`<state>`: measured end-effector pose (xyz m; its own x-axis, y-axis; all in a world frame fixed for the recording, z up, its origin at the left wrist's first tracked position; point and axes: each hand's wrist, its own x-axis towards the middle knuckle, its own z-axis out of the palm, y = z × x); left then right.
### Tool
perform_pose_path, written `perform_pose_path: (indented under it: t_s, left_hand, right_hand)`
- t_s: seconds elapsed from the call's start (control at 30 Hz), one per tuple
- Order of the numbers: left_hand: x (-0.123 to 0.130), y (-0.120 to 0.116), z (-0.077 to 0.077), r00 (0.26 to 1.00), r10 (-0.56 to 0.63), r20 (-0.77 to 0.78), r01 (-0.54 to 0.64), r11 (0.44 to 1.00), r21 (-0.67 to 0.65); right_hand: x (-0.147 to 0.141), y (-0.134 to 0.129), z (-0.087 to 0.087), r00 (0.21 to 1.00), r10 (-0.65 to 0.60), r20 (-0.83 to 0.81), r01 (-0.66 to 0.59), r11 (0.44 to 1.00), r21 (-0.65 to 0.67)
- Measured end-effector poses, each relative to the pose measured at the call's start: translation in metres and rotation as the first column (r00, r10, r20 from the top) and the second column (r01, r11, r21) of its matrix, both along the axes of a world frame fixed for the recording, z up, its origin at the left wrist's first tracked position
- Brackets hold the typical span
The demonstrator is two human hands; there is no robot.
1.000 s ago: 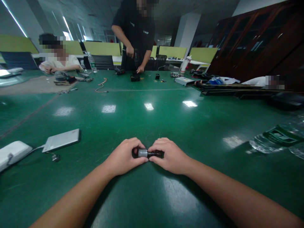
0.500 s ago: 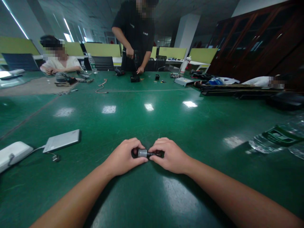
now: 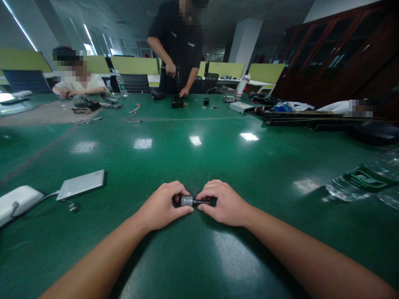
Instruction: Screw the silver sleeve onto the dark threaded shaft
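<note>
My left hand [image 3: 164, 205] is closed around the silver body of a small motor-like cylinder [image 3: 187, 201], which lies sideways just above or on the green table [image 3: 199, 166]. From its right end runs a dark, ridged shaft [image 3: 202, 202], spiral in look. Thumb and fingers of my right hand [image 3: 222, 203] pinch that shaft. The two hands face each other with their fingertips a short gap apart. My left fingers partly cover the cylinder's left end, and my right fingers cover part of the shaft.
At left are a silver flat box [image 3: 81, 185] with a cable and a white device [image 3: 18, 201]. Clear water bottles [image 3: 358, 182] lie at right. Across the table a co-worker [image 3: 177, 41] holds a dark power drill [image 3: 178, 77] over a black part. Another person [image 3: 79, 83] sits far left.
My right hand has shifted very slightly to the right along the shaft. My left hand keeps its place on the cylinder.
</note>
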<state>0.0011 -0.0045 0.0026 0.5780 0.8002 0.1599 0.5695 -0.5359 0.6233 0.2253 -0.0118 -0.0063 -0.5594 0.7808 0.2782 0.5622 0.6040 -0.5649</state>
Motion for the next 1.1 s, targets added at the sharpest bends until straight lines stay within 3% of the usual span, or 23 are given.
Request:
perform_pose_path:
  t_s: [1.1]
  left_hand:
    - [-0.0018,0.0004,-0.0016,0.998,0.039,0.042,-0.041,0.998,0.043]
  right_hand:
    - [0.0057,0.0053,0.0029,0.987,-0.157,0.038,0.158,0.987,-0.018]
